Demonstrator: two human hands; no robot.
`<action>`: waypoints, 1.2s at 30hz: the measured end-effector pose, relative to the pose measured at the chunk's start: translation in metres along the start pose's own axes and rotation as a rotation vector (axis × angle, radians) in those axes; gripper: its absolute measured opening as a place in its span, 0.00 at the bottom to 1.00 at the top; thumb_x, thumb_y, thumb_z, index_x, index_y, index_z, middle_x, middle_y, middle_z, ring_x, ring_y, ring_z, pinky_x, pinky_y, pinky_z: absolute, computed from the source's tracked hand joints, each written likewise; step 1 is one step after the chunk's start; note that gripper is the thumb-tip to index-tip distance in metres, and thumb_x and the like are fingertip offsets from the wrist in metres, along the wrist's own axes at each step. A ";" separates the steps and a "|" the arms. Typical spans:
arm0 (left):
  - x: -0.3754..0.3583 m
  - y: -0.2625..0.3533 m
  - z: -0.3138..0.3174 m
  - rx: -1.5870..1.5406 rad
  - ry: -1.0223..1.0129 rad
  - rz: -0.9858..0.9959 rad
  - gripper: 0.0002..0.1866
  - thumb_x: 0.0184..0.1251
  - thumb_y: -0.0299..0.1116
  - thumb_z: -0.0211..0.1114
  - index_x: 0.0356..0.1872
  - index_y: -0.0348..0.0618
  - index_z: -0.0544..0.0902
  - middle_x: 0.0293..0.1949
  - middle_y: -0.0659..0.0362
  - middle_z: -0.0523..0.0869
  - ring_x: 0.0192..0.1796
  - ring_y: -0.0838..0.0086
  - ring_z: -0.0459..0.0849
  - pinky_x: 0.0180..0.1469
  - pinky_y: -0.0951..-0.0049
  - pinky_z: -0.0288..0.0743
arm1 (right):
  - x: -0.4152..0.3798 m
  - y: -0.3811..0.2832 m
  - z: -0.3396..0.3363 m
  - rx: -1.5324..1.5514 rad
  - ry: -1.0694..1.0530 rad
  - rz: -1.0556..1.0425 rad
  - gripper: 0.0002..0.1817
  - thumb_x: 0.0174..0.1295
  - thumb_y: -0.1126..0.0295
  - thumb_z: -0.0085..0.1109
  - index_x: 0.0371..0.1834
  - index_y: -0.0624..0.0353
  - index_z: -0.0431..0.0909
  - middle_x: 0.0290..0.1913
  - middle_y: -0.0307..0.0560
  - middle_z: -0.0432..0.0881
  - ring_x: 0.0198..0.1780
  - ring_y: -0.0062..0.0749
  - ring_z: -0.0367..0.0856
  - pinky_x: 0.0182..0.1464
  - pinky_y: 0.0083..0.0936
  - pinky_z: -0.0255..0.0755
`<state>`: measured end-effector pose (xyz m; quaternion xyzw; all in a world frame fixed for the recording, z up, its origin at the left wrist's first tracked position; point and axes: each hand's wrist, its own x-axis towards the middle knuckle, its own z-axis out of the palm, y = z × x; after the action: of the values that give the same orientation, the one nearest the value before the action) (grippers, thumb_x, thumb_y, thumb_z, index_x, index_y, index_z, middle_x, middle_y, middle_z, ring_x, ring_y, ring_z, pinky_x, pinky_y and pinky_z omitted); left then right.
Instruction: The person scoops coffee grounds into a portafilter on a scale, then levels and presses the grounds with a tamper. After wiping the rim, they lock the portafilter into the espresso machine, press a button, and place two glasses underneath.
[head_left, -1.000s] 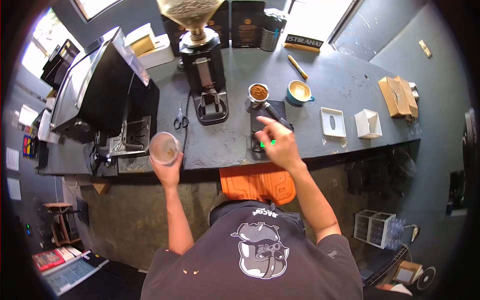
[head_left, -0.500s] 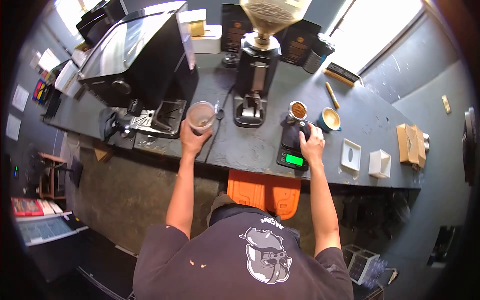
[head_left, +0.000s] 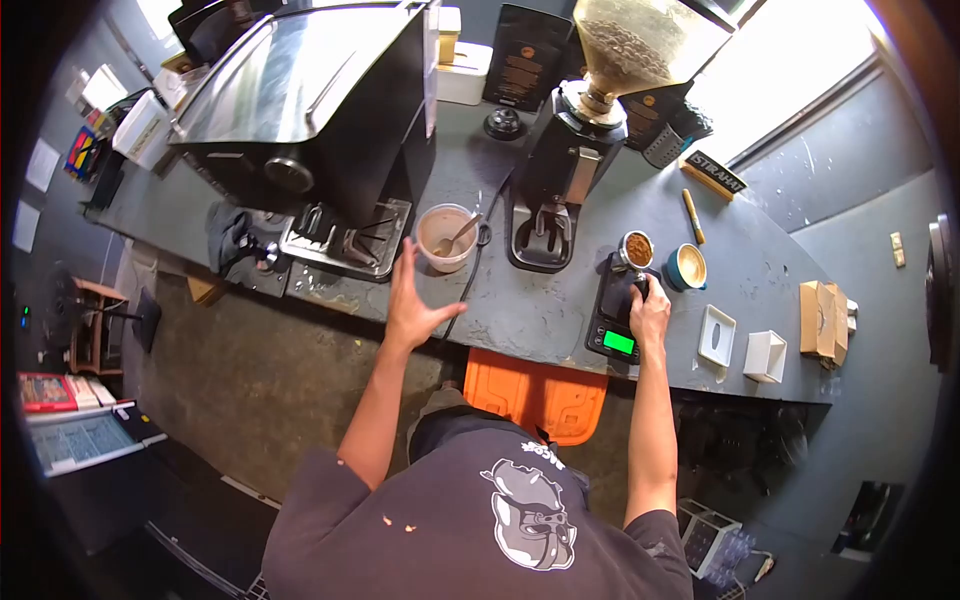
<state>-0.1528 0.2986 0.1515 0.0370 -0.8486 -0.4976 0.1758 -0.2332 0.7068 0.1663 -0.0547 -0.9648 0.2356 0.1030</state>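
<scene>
My left hand (head_left: 413, 312) is open, thumb and fingers spread, just in front of a clear plastic tub (head_left: 441, 264). The tub stands on the counter with a spoon (head_left: 459, 235) leaning inside it and a little brown residue. My right hand (head_left: 650, 314) is closed around the handle of a portafilter (head_left: 624, 257). Brown ground coffee (head_left: 638, 246) fills its basket. Below the portafilter lies a black digital scale (head_left: 607, 320) with a lit green display. Just right of the basket stands a blue cup (head_left: 675, 272) of coffee.
An espresso machine (head_left: 300, 150) stands at left, a grinder (head_left: 545, 175) with a bean hopper in the middle. On the right are a brush-like stick (head_left: 693, 215), a white tray (head_left: 706, 350), a white box (head_left: 765, 357) and a cardboard box (head_left: 822, 318). A cable (head_left: 468, 285) crosses the counter.
My left hand has let go of the plastic tub, which now stands on the counter. My right hand has closed on the portafilter handle. The view has shifted left.
</scene>
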 end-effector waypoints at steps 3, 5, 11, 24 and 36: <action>-0.028 0.014 -0.020 -0.086 0.151 0.102 0.46 0.47 0.40 0.84 0.68 0.38 0.71 0.52 0.49 0.79 0.55 0.58 0.80 0.59 0.61 0.74 | -0.009 -0.009 -0.007 -0.002 0.045 -0.012 0.19 0.63 0.71 0.65 0.56 0.63 0.79 0.51 0.62 0.85 0.54 0.57 0.83 0.58 0.44 0.74; -0.043 0.011 -0.020 -0.177 0.182 0.198 0.29 0.57 0.40 0.78 0.56 0.38 0.79 0.41 0.53 0.81 0.44 0.64 0.81 0.50 0.65 0.76 | -0.018 -0.034 -0.025 0.015 0.031 0.035 0.19 0.62 0.71 0.66 0.56 0.63 0.79 0.51 0.61 0.85 0.53 0.58 0.83 0.58 0.43 0.75; -0.027 0.064 0.012 -0.521 -0.100 0.265 0.17 0.78 0.42 0.57 0.42 0.35 0.81 0.37 0.53 0.83 0.39 0.67 0.82 0.45 0.68 0.75 | -0.066 -0.093 -0.063 0.042 0.043 0.024 0.19 0.63 0.71 0.66 0.56 0.66 0.79 0.51 0.62 0.85 0.53 0.58 0.83 0.56 0.42 0.75; -0.013 0.089 -0.020 -1.233 -1.050 -0.227 0.59 0.66 0.82 0.22 0.60 0.32 0.79 0.49 0.48 0.87 0.54 0.67 0.85 0.59 0.65 0.79 | -0.236 -0.223 -0.062 0.046 -0.146 -0.257 0.18 0.62 0.64 0.66 0.55 0.55 0.78 0.44 0.47 0.83 0.48 0.46 0.81 0.50 0.41 0.71; -0.088 0.019 -0.206 -1.010 -0.886 -0.182 0.58 0.66 0.81 0.23 0.62 0.31 0.76 0.51 0.44 0.85 0.52 0.63 0.86 0.59 0.62 0.79 | -0.351 -0.349 -0.009 0.133 -0.245 -0.342 0.18 0.61 0.65 0.67 0.54 0.52 0.79 0.41 0.44 0.82 0.47 0.43 0.82 0.49 0.41 0.71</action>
<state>0.0003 0.1577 0.2360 -0.1858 -0.4975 -0.8139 -0.2357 0.0903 0.3482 0.2763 0.1455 -0.9478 0.2826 0.0270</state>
